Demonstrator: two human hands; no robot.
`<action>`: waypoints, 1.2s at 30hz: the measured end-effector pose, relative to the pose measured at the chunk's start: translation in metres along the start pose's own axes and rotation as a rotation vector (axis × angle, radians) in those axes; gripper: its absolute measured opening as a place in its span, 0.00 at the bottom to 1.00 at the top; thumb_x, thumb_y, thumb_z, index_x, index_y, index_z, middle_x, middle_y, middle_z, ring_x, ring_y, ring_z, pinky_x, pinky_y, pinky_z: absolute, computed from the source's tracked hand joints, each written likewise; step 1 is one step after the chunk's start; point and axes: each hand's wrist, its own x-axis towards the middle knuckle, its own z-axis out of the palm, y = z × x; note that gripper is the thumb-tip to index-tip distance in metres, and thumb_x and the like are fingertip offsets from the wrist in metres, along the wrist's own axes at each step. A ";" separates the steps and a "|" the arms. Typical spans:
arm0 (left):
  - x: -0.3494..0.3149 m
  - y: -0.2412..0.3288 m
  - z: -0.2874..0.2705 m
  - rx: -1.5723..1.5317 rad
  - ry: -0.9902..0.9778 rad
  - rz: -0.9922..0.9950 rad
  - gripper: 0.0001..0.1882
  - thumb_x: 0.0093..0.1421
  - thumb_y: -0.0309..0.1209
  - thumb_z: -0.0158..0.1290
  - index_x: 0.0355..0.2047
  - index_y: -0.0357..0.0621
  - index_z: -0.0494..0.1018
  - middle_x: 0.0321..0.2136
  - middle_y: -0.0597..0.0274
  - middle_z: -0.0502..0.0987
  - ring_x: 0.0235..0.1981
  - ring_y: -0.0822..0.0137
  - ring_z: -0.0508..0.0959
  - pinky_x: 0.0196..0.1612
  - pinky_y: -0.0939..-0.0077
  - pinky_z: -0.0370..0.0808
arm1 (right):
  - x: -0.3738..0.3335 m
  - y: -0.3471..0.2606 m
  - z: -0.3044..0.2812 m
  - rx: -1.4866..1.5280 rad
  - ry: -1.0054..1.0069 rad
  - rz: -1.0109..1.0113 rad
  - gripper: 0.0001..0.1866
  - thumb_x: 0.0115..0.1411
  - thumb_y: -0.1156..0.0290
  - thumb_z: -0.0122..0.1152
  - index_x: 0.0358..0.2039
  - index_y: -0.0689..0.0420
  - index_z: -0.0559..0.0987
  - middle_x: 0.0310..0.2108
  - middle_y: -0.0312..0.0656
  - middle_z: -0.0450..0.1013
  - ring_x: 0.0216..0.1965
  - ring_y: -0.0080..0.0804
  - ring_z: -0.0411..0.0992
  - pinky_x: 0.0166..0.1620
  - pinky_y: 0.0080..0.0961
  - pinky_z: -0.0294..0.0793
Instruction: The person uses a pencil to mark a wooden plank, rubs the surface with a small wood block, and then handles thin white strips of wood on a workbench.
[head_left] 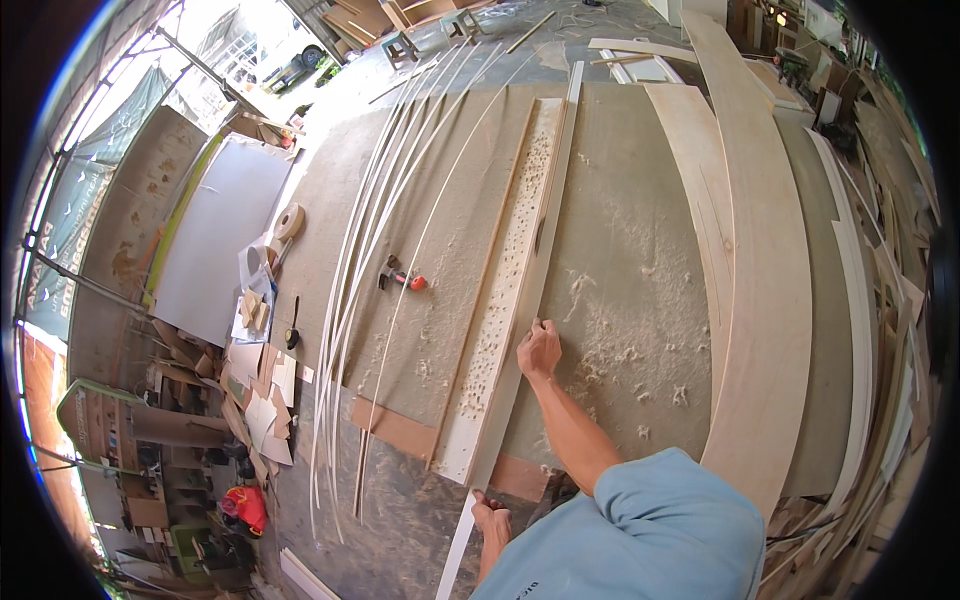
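Note:
A long, narrow white board (510,230) with a speckled face and brown edges lies lengthwise in front of me. Along its right side runs a pale strip (553,215), whose white lower end (459,550) sticks out past the board toward me. My right hand (540,347) is closed at the strip's right edge, about halfway along; its fingertips are partly hidden. Lower down, my left hand (490,514) pinches the strip near the board's near end. Several thin white strips (372,200) lie in a loose bundle to the left.
A red-and-black power tool (402,275) lies between the strips and the board. Wood shavings (610,360) cover the brown work surface (620,180). Wide curved plywood sheets (765,270) lie on the right. Tape rolls (289,221), a tape measure (292,338) and offcuts (268,410) are on the left.

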 end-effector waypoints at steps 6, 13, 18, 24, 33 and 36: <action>-0.004 -0.010 0.029 0.095 -0.030 0.005 0.18 0.58 0.45 0.54 0.18 0.53 0.63 0.13 0.71 0.56 0.13 0.73 0.57 0.17 0.74 0.55 | 0.026 -0.002 0.001 0.002 0.113 -0.011 0.05 0.52 0.77 0.51 0.29 0.62 0.73 0.31 0.48 0.69 0.34 0.48 0.71 0.35 0.39 0.71; -0.022 -0.008 -0.009 -0.024 -0.304 0.074 0.12 0.60 0.38 0.51 0.22 0.49 0.68 0.17 0.68 0.64 0.21 0.71 0.66 0.24 0.77 0.64 | 0.033 0.009 0.003 -0.021 0.068 -0.017 0.07 0.53 0.75 0.51 0.32 0.62 0.75 0.33 0.48 0.70 0.34 0.47 0.71 0.36 0.38 0.72; 0.024 0.008 -0.107 -0.189 -0.105 0.112 0.11 0.61 0.37 0.51 0.22 0.47 0.68 0.16 0.70 0.65 0.20 0.72 0.66 0.23 0.81 0.64 | 0.032 0.002 0.002 -0.018 0.096 -0.018 0.06 0.54 0.75 0.50 0.31 0.61 0.75 0.34 0.47 0.69 0.35 0.48 0.71 0.36 0.38 0.73; 0.024 0.014 -0.124 -0.176 -0.017 0.114 0.09 0.59 0.34 0.54 0.26 0.45 0.70 0.17 0.69 0.66 0.20 0.73 0.66 0.21 0.83 0.63 | 0.038 0.003 0.003 -0.003 0.111 -0.013 0.07 0.52 0.76 0.51 0.31 0.62 0.75 0.34 0.48 0.70 0.34 0.49 0.72 0.36 0.38 0.72; 0.028 0.009 -0.090 -0.069 -0.011 0.080 0.09 0.60 0.34 0.53 0.26 0.42 0.69 0.17 0.67 0.65 0.17 0.73 0.65 0.18 0.82 0.60 | 0.074 0.007 0.005 -0.025 0.144 -0.045 0.08 0.50 0.76 0.52 0.32 0.62 0.76 0.32 0.49 0.70 0.33 0.49 0.71 0.35 0.39 0.71; 0.012 0.013 -0.079 -0.104 -0.032 0.102 0.09 0.60 0.33 0.52 0.25 0.43 0.69 0.16 0.67 0.65 0.17 0.73 0.65 0.18 0.83 0.60 | 0.069 0.007 0.003 -0.048 0.122 -0.012 0.08 0.51 0.74 0.53 0.33 0.61 0.76 0.33 0.48 0.71 0.35 0.47 0.71 0.38 0.38 0.70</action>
